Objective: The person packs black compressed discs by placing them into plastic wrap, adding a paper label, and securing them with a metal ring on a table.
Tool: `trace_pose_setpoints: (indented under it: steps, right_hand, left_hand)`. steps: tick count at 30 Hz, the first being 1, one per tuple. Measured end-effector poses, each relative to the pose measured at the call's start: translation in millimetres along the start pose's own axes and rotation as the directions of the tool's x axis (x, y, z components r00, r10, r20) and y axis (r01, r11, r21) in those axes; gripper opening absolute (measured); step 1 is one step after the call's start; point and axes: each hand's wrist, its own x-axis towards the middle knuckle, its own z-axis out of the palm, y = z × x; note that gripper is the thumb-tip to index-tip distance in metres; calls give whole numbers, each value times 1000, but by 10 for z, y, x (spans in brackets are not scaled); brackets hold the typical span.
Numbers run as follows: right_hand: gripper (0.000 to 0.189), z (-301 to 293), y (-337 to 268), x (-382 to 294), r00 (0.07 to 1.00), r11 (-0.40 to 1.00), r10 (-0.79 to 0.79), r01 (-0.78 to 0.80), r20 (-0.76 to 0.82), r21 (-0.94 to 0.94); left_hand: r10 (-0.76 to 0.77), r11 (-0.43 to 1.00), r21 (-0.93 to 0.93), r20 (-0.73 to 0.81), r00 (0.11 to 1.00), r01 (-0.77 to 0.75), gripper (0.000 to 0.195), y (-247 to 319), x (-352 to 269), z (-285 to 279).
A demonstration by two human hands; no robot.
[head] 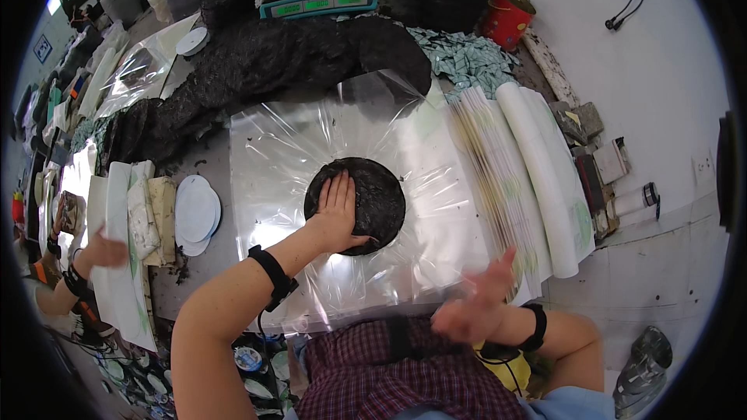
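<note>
My left hand (336,210) lies flat, fingers spread, on a round black cake of dark, damp-looking material (379,204). The cake rests on clear plastic film (274,151), which is creased around it and spread over the work table. My right hand (475,303), blurred, is raised near the table's front edge, right of the cake, with its fingers apart and nothing seen in it. Beyond the film a long heap of black, fibrous-looking material (280,58) stretches across the table.
Printed sheets (490,186) and a rolled sheet (537,186) lie right. White discs (195,216) and pale blocks (160,221) are left. A digital scale (318,3) and red bucket (506,17) stand behind. A co-worker's hand (105,249) is at far left.
</note>
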Motion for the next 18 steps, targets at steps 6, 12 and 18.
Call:
trace_pose_setpoints:
  steps: [6,12,18]
  right_hand:
    - [48,516,658,-935,655,944,187,-326,733,51]
    - [94,1278,714,364,916,987,-16,-50,400,153]
    - [93,1304,672,271,838,994,104,-94,535,-46]
  left_hand:
    - [52,997,53,-93,994,-47,124,59,75,-41]
    - [-91,971,221,-15,996,92,95,175,-187,-335]
    - [-96,902,418,-50,994,108,61,119,-591,-576]
